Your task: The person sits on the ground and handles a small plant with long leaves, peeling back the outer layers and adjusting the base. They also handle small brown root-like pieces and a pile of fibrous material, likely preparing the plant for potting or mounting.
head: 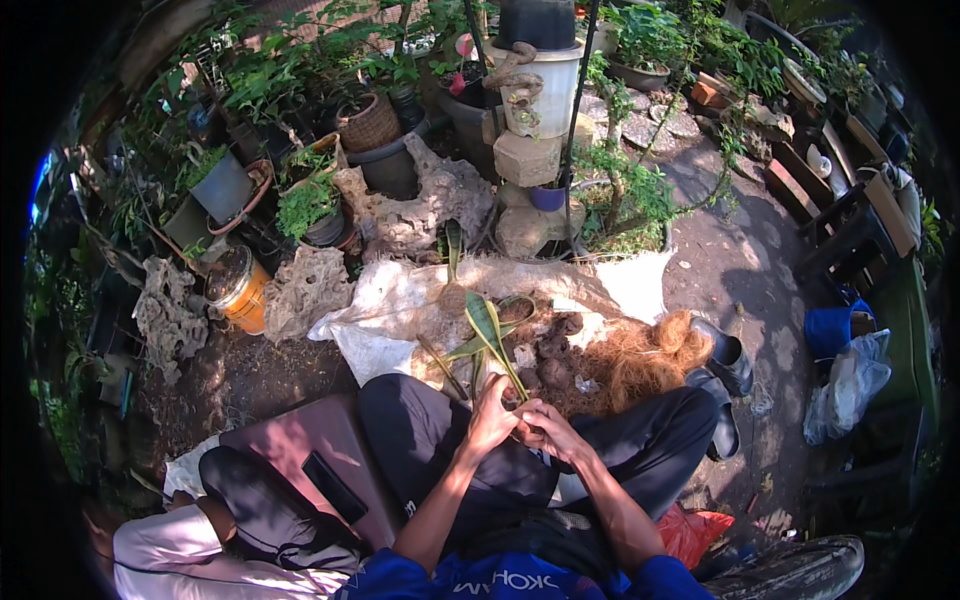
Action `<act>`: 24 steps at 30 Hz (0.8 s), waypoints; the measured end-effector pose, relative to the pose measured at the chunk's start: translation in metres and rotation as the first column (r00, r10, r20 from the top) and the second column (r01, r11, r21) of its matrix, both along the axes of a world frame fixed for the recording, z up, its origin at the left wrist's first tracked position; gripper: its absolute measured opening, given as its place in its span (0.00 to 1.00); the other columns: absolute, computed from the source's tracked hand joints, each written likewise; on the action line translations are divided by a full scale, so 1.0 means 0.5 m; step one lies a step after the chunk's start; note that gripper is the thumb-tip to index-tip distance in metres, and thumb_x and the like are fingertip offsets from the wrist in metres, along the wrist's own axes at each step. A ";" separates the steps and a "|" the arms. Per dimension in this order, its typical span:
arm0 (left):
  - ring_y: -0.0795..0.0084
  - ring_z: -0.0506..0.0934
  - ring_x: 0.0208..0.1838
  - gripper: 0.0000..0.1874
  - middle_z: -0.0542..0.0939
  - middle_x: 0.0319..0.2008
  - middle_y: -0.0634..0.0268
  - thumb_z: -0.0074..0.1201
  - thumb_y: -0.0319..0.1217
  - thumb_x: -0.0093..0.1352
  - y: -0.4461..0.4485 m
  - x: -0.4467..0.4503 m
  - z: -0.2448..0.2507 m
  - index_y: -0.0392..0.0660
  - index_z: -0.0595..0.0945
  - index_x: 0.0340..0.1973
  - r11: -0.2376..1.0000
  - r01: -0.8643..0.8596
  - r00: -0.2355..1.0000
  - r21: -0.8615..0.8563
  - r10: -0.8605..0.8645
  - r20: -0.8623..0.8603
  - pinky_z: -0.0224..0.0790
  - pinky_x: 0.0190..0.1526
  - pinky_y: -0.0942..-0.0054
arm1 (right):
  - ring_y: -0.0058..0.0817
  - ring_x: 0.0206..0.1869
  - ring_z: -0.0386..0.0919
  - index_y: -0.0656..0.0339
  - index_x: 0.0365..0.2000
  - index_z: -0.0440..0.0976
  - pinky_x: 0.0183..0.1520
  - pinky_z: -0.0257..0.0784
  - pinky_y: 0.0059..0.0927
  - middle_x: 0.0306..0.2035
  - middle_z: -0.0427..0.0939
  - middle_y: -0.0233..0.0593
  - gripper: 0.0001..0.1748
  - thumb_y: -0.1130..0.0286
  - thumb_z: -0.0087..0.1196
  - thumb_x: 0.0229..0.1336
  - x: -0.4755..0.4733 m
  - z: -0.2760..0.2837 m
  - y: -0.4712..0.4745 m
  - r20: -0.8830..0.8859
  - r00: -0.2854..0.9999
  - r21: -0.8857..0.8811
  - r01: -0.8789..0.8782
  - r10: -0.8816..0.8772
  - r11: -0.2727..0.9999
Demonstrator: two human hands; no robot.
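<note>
My left hand [491,420] and my right hand [551,430] meet above my crossed legs. Both are closed around the base of a snake plant [486,322] with long green, yellow-edged leaves that point away from me. What lies between the fingers is partly hidden. On a white woven sack [382,300] spread before me are brown coconut fibre [637,360] at the right and dark soil clumps [555,371] near its middle. A round fibre-covered ball [452,298] with an upright leaf stands farther back on the sack.
A person's bent leg [262,502] is at my left, beside a phone [334,487] on a brown board [300,442]. Rough rocks [307,292], an orange bucket [251,300] and potted plants border the sack. Black shoes [724,360], a blue bucket [829,332] and a red plastic bag [691,534] are at the right.
</note>
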State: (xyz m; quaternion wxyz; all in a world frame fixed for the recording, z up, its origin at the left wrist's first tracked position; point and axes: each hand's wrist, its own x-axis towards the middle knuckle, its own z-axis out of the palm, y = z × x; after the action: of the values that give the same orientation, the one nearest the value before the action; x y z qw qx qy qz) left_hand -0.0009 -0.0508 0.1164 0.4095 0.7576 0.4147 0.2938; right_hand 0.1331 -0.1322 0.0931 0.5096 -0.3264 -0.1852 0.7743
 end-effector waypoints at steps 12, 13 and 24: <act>0.63 0.73 0.33 0.20 0.71 0.31 0.58 0.62 0.35 0.62 -0.043 0.001 0.028 0.38 0.70 0.42 0.981 0.063 0.974 -0.185 -0.020 0.225 0.68 0.36 0.66 | 0.11 0.16 0.55 0.55 0.44 0.65 0.16 0.49 0.15 0.22 0.62 0.26 0.37 0.32 0.24 0.62 -0.040 0.054 0.007 0.190 0.979 -0.033 0.085 -0.077 0.996; 0.68 0.72 0.32 0.21 0.71 0.30 0.60 0.62 0.36 0.63 -0.046 -0.002 0.033 0.38 0.69 0.42 0.963 0.112 0.962 -0.245 -0.044 0.269 0.68 0.35 0.68 | 0.11 0.17 0.56 0.55 0.42 0.66 0.17 0.51 0.15 0.22 0.62 0.26 0.37 0.32 0.24 0.62 -0.041 0.058 0.009 0.167 0.982 -0.068 0.100 -0.088 0.993; 0.81 0.69 0.30 0.31 0.67 0.32 0.64 0.68 0.34 0.59 -0.057 -0.019 0.081 0.36 0.63 0.46 0.891 0.383 0.918 -0.243 -0.338 0.210 0.69 0.32 0.77 | 0.15 0.20 0.61 0.56 0.25 0.61 0.21 0.58 0.16 0.21 0.63 0.28 0.31 0.39 0.26 0.67 -0.024 0.075 0.018 -0.020 0.993 -0.046 0.113 -0.114 0.992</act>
State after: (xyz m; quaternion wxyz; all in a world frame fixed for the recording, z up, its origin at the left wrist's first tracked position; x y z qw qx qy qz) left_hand -0.0104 -0.0794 0.1569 0.5918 0.7298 0.2691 0.2116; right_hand 0.1212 -0.1230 0.1304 0.5474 -0.3392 -0.1430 0.7516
